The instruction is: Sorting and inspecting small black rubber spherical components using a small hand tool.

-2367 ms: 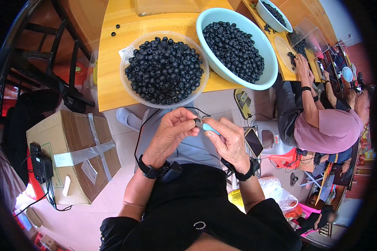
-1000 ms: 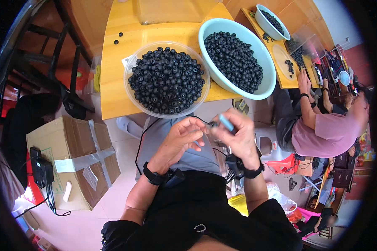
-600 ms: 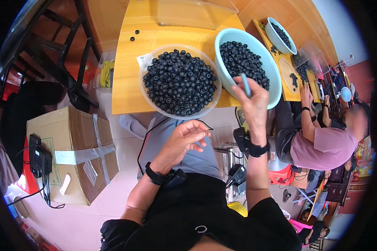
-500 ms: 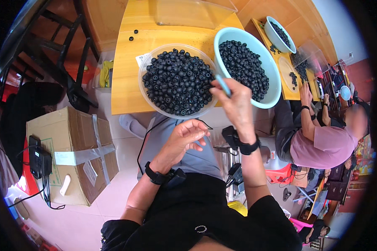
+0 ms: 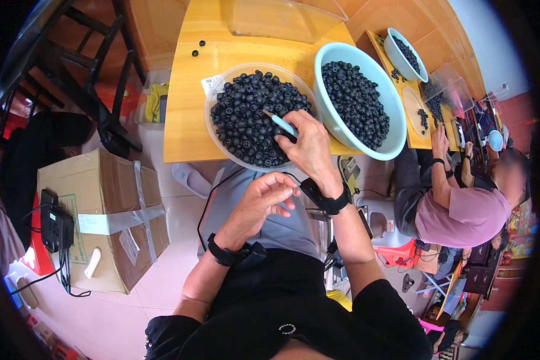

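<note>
Swung leftward since half a second ago, from the gap beside the light-blue bowl [image 5: 396,135] to over the heaped tub: right hand [image 5: 309,147], back upward, thumb and fingers pinching a small blue-handled knife [image 5: 283,125]. Gripped with the front of the handle jutting out, probably for fine control and to leave the short tip free. Tip aimed up and left above the beads; cannot tell whether touching any.

Much as before, left hand [image 5: 263,201] between lap and table, just below the tub, fingers loosely curled toward the thumb. Nothing visible in its grasp; cannot tell whether thumb and index fingertip meet. Presumably parked there to stay clear of the knife.

Farther out, heaped in the clear round tub [image 5: 207,117], black hollow-ended beads [image 5: 246,114], with more of the same kind in the bowl just beside it on the right. Both set at the near edge of the yellow wooden table [image 5: 183,108], apparently for a short reach from the seat. Two stray beads [image 5: 195,53] toward the table's left edge.

Well apart on the right, a co-worker's hand [image 5: 440,141] at another table bearing similar beads. To the left, a taped cardboard box [image 5: 111,222].
</note>
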Action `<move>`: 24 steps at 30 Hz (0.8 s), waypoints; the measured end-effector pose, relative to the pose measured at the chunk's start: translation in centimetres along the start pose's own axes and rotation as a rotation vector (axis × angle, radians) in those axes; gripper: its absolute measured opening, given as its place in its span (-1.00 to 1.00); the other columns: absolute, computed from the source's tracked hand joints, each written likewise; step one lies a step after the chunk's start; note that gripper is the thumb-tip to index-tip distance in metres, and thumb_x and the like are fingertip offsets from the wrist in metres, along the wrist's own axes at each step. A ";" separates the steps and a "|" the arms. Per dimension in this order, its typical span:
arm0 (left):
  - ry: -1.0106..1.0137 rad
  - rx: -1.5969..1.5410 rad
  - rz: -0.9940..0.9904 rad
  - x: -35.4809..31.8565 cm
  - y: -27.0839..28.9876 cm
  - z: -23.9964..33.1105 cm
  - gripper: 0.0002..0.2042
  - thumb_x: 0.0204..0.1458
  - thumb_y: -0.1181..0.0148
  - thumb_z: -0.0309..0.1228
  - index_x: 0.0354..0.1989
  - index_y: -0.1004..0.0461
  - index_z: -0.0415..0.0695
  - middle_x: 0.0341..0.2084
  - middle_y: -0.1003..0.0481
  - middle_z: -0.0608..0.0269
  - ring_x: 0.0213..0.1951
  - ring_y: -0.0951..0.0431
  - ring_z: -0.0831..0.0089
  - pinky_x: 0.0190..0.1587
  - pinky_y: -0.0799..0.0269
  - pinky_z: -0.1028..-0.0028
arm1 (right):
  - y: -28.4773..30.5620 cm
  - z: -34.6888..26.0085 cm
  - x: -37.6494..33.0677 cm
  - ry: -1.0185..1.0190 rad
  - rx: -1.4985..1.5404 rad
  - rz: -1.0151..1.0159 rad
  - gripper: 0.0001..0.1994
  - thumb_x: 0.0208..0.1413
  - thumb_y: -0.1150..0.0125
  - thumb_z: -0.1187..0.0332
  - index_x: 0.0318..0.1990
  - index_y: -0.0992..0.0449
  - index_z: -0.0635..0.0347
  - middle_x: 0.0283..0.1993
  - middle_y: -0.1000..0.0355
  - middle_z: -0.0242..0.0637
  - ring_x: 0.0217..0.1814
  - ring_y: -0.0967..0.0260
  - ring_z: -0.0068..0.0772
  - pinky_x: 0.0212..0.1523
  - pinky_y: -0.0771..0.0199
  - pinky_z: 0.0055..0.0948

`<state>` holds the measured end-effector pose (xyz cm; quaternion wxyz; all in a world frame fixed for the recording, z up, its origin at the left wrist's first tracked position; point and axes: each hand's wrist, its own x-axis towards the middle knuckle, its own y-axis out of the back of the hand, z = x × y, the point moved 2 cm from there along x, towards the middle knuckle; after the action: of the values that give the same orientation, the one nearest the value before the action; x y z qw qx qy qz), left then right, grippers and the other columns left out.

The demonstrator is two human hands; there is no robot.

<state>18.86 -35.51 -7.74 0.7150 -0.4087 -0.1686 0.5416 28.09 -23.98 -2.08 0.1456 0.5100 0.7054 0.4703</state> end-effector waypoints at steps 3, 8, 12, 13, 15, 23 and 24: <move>-0.087 0.050 0.091 -0.5 -0.1 0.3 -0.87 0.05 -0.12 -0.45 -0.24 -0.40 -0.16 -0.32 -0.46 0.25 -0.39 -0.47 0.59 -0.40 -0.46 0.60 | 0.9 -0.3 -0.5 -0.082 0.131 -0.011 -0.81 -0.27 -0.29 0.48 -0.44 -0.43 0.29 -0.48 -0.31 -0.20 -0.43 -0.34 -0.18 -0.41 -0.29 -0.33; -0.429 0.113 0.288 -0.9 -0.7 1.4 -0.80 0.02 -0.14 -0.54 -0.17 -0.38 -0.21 -0.28 -0.46 0.22 -0.32 -0.48 0.55 -0.29 -0.46 0.55 | 3.0 -2.4 -3.5 -0.270 0.392 -0.129 -0.81 -0.26 -0.31 0.50 -0.43 -0.44 0.30 -0.50 -0.32 -0.35 -0.47 -0.27 -0.58 -0.46 -0.25 -0.56; -0.476 0.081 0.259 -0.5 -1.2 1.9 -0.72 -0.02 -0.17 -0.58 -0.09 -0.41 -0.23 -0.26 -0.47 0.27 -0.20 -0.46 0.59 -0.19 -0.46 0.56 | 3.5 -2.7 -5.7 -0.359 0.512 -0.163 -0.83 -0.22 -0.32 0.50 -0.43 -0.45 0.27 -0.50 -0.31 -0.43 -0.45 -0.24 -0.66 -0.47 -0.23 -0.61; -0.452 0.106 0.213 -0.3 -0.9 1.6 -0.74 -0.03 -0.17 -0.59 -0.12 -0.43 -0.23 -0.25 -0.47 0.26 -0.20 -0.47 0.58 -0.17 -0.46 0.55 | 3.4 -2.7 -6.1 -0.361 0.528 -0.152 -0.83 -0.22 -0.32 0.50 -0.42 -0.46 0.27 -0.50 -0.31 -0.43 -0.45 -0.25 -0.65 -0.47 -0.23 -0.61; -0.425 0.133 0.166 -0.1 -0.8 1.4 -0.76 -0.04 -0.18 -0.60 -0.15 -0.44 -0.23 -0.25 -0.48 0.25 -0.20 -0.47 0.57 -0.15 -0.46 0.54 | 3.3 -2.7 -6.8 -0.342 0.563 -0.103 -0.82 -0.21 -0.31 0.51 -0.39 -0.47 0.28 -0.50 -0.31 -0.41 -0.47 -0.26 -0.62 -0.49 -0.22 -0.60; -0.247 -0.107 0.043 0.4 0.0 0.7 -0.80 0.02 -0.12 -0.58 -0.15 -0.45 -0.22 -0.23 -0.49 0.20 -0.23 -0.51 0.50 -0.14 -0.47 0.51 | 4.6 -2.6 -8.9 -0.208 0.416 0.014 -0.78 -0.16 -0.31 0.48 -0.30 -0.50 0.29 -0.51 -0.30 -0.30 -0.52 -0.27 -0.48 -0.52 -0.20 -0.54; -0.246 -0.107 0.041 0.3 -0.1 0.7 -0.80 0.02 -0.12 -0.58 -0.15 -0.45 -0.22 -0.23 -0.49 0.20 -0.23 -0.51 0.50 -0.14 -0.47 0.51 | 5.0 -2.3 -9.2 -0.193 0.409 0.053 -0.78 -0.14 -0.31 0.45 -0.29 -0.51 0.30 -0.51 -0.30 -0.28 -0.53 -0.26 -0.47 -0.52 -0.20 -0.52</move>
<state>18.56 -34.91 -7.26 0.6549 -0.3798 -0.2753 0.5925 33.43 -32.85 0.69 0.0937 0.5899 0.7551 0.2703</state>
